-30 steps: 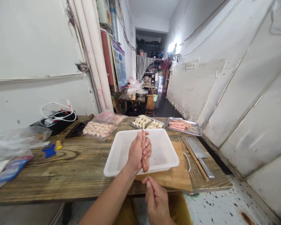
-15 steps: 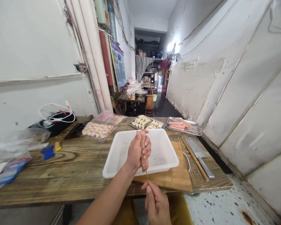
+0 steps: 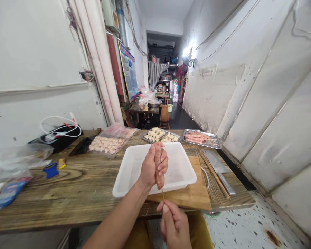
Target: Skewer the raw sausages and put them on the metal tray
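Skewer and sausage, held over my white tray

My left hand [image 3: 150, 167] is clamped around a pale pink sausage [image 3: 159, 166], above a white plastic tray [image 3: 129, 183], its long axis pointing away from me. A thin bamboo skewer [image 3: 162, 194] sticks out of its near end, lined up with it, and my right hand [image 3: 174, 223], nearer me, pinches the skewer's lower end between fingertips. A wooden cutting board [image 3: 186, 197] lies under the tray, and a cleaver [image 3: 216, 166] sits to the right.
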`<action>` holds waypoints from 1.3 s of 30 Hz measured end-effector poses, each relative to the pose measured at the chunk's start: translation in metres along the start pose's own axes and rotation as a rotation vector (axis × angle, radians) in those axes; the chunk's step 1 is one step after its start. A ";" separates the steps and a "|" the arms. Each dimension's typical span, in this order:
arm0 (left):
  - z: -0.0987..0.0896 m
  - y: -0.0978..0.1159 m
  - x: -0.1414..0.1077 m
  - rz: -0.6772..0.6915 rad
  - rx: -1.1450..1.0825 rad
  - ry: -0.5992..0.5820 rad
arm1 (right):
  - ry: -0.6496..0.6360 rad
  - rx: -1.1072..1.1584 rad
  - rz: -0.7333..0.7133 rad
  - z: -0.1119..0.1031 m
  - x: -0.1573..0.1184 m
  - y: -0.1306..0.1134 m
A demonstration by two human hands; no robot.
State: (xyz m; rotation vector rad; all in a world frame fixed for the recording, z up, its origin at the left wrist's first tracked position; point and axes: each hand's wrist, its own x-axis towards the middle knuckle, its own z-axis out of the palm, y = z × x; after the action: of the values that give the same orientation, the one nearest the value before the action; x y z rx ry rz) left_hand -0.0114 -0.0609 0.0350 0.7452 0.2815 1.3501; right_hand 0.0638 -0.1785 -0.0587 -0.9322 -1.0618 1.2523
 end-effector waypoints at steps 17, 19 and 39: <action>0.005 -0.005 -0.004 -0.044 -0.043 -0.023 | -0.045 -0.073 -0.171 0.002 0.016 0.010; 0.005 -0.006 -0.004 -0.052 -0.041 -0.030 | -0.047 -0.078 -0.169 0.002 0.018 0.009; 0.003 -0.003 -0.003 0.018 -0.051 0.155 | -0.130 -0.236 -0.165 -0.013 0.018 0.001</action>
State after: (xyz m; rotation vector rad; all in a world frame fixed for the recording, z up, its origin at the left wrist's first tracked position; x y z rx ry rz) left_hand -0.0081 -0.0651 0.0350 0.6024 0.3626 1.4295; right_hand 0.0762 -0.1607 -0.0610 -0.9290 -1.3834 1.0776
